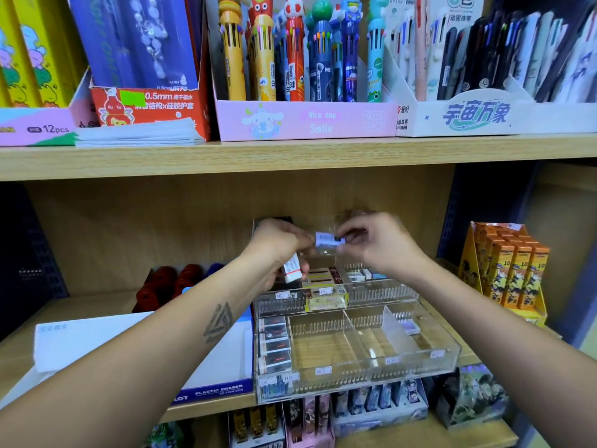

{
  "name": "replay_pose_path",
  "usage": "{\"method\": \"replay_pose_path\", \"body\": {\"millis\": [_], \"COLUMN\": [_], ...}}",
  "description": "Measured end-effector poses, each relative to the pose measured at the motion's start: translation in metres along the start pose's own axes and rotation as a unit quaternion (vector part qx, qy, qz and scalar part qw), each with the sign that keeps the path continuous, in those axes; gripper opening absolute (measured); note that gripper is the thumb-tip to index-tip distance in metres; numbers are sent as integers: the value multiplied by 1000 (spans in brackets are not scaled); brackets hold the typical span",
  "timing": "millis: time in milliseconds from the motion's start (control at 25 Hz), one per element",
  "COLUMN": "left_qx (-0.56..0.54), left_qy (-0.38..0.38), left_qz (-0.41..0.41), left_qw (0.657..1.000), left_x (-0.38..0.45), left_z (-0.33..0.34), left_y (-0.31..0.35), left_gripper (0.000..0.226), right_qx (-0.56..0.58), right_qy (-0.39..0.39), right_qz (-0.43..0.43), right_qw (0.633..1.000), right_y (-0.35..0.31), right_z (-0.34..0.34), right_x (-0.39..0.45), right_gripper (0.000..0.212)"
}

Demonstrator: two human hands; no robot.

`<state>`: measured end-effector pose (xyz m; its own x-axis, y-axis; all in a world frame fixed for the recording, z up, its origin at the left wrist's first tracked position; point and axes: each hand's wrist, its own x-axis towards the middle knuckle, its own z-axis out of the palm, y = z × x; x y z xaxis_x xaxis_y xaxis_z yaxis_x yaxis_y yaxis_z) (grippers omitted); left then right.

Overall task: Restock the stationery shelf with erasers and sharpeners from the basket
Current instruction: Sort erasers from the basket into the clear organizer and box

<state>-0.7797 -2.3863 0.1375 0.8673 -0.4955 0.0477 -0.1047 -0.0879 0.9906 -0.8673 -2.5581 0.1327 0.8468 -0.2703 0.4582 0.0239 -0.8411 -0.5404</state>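
Erasers in both hands, mid-shelf, above the clear acrylic organiser [445, 354]. Left hand [277, 245] has its grip curled round a white sleeved eraser [293, 269] that pokes out below the palm, tilted, over the organiser's back tier. Right hand [378, 242] pinches a small pale blue-white eraser [328, 239] by one end; left fingertips look to touch its other end, though motion blur makes that unclear. Basket is not in view.

Risks, as judged from this moment:
- Left grip is doing 2 jobs. If the fingers loosen to help with the small eraser, the white one could slide out and drop into the wrong slot of the back tier [371, 294], which already holds mixed stock.
- Small eraser is held by its ends only, over a gap. A slip would send it down behind the dividers or into the front tier, where a slanted loose divider [392, 331] could deflect it.
- Forearms cross above the front-left row of boxed erasers [274, 342]. A low wrist on retreat could knock them askew.
- Orange pen display [507, 273] stands just beside the organiser on the right; a wide elbow swing could tip it.
- Blue PLASTIC ERASER box [219, 388] sits at the shelf edge under the left forearm, so a nudge could push it off.
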Motion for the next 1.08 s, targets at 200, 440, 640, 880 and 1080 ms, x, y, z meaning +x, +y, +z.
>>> {"method": "replay_pose_path", "body": {"millis": [200, 440, 640, 880, 1080], "left_qx": [214, 267, 194, 184, 140], "left_qy": [81, 65, 63, 69, 72], "left_qz": [79, 54, 30, 12, -8], "left_qw": [970, 960, 979, 980, 988], "left_x": [28, 54, 55, 51, 44], "left_z": [-14, -20, -22, -18, -18], "left_y": [10, 3, 5, 6, 9], "left_gripper": [16, 25, 20, 13, 14], "right_qx": [-58, -158, -139, -136, -194], "right_qy": [41, -124, -161, -141, -186], "right_qz": [32, 60, 88, 82, 82], "right_qw": [997, 978, 973, 977, 960], "right_y": [-2, 1, 11, 13, 10], "right_z": [1, 39, 48, 52, 49], "right_x": [62, 124, 134, 132, 130], "right_gripper": [12, 30, 21, 20, 21]}}
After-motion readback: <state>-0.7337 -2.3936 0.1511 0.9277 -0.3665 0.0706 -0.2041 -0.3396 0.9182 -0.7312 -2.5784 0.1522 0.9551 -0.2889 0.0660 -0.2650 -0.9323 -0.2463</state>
